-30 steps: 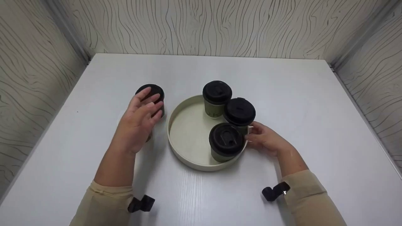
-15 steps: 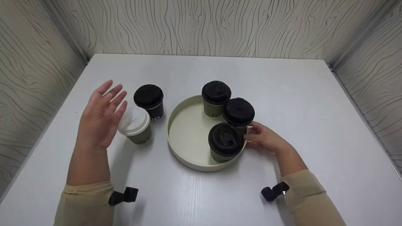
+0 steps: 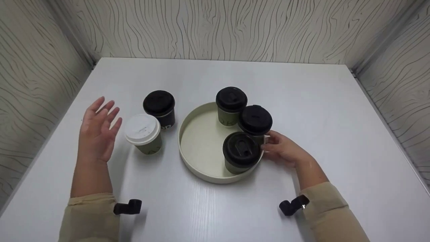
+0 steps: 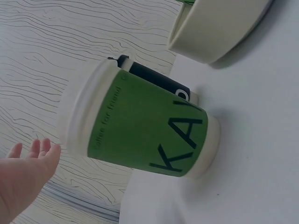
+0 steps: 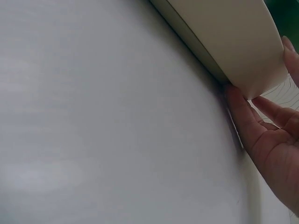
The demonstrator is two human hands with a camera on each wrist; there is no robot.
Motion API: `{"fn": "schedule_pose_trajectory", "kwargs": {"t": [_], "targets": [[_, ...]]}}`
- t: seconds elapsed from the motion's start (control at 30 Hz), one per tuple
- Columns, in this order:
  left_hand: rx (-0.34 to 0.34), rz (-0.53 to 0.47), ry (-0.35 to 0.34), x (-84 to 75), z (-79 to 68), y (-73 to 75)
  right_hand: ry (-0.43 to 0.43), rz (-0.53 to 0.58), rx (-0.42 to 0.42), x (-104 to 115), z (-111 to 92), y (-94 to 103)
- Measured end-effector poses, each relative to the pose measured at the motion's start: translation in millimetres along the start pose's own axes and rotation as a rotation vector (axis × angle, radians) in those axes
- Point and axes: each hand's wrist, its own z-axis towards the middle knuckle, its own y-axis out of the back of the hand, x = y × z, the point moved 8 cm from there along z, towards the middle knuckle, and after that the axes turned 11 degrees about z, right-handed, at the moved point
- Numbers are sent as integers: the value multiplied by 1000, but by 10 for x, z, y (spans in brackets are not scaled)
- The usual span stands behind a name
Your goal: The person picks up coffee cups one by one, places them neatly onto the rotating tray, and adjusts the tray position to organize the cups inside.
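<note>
Left grip [image 3: 97, 132] moved left, uncovering white-lidded cup [image 3: 143, 132]; released | right grip [image 3: 285, 149], partly hidden, grasping tray [image 3: 201, 144]

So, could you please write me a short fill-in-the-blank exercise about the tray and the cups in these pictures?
1. Inside the round, cream-coloured, low-walled tray stand ____ black-lidded paper cups.
2. Beside the tray, the green-sleeved paper cup has a ____ lid.
3. Counting the dark-sleeved paper cup, the cups in the head view total ____.
4. The right grip holds the tray's edge; the left grip holds ____.

Missing words: three; white; five; nothing.
</note>
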Motion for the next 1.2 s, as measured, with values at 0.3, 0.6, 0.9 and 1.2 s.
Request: {"fn": "schedule_pose_trajectory", "kwargs": {"t": [0.3,0.6,0.9,1.2], "targets": [[128,199,48,286,24,-7,-3,-6,-10,0,3,6],[304,330,26,465,-10,-86,3,-48,-9,7,5,13],[395,322,27,615,-36,-69,-2,-86,-12,15,6,14],[391,389,42,733,-20,-14,-6,-62,-22,8,7,19]]}}
